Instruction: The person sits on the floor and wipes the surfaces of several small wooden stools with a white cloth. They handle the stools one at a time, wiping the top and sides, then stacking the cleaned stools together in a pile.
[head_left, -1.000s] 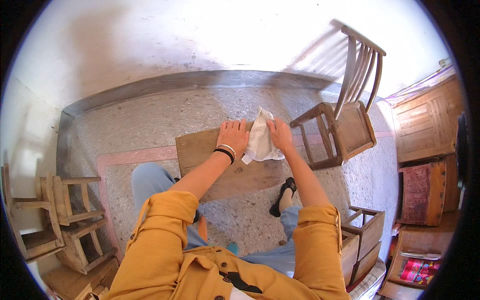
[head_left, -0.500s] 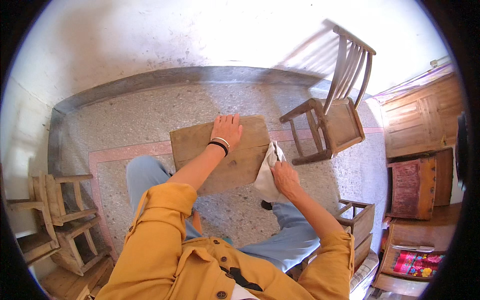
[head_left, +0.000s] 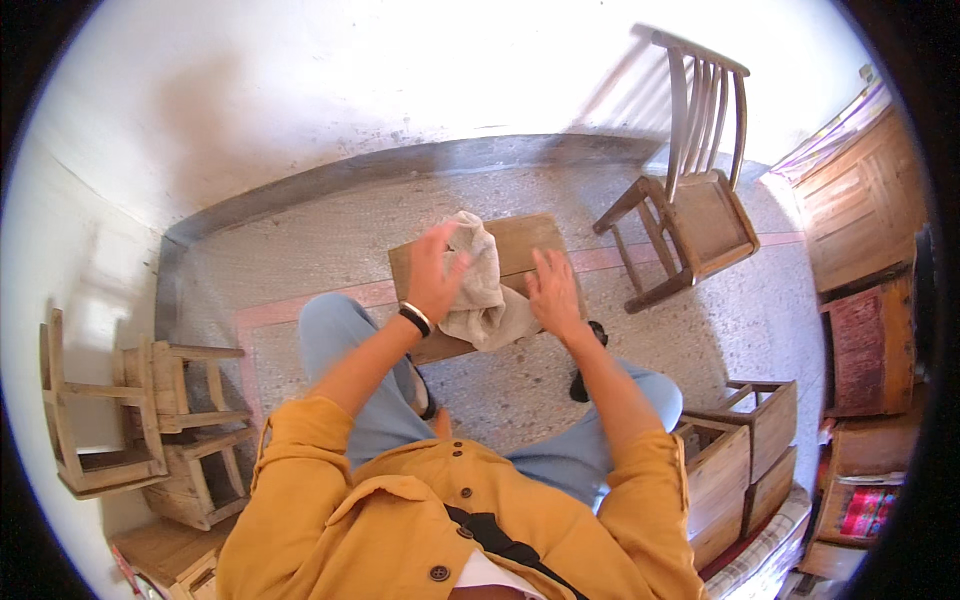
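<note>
Now our cloth (head_left: pixel 482 280) is back from the edge onto the wooden board (head_left: pixel 525 238), within reach of our spread right hand (head_left: pixel 556 294) and our left hand (head_left: pixel 434 280), whose grip we cannot tell.

A slatted wooden chair (head_left: pixel 712 225) stands on speckled floor (head_left: pixel 320 245) near a white wall (head_left: pixel 400 60).

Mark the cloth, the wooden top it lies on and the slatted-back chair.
Cloth (head_left: pixel 482 288): head view, on its crumpled middle.
Wooden top (head_left: pixel 523 238): head view, on bare wood right of the cloth.
Slatted-back chair (head_left: pixel 708 217): head view, on its seat.
</note>
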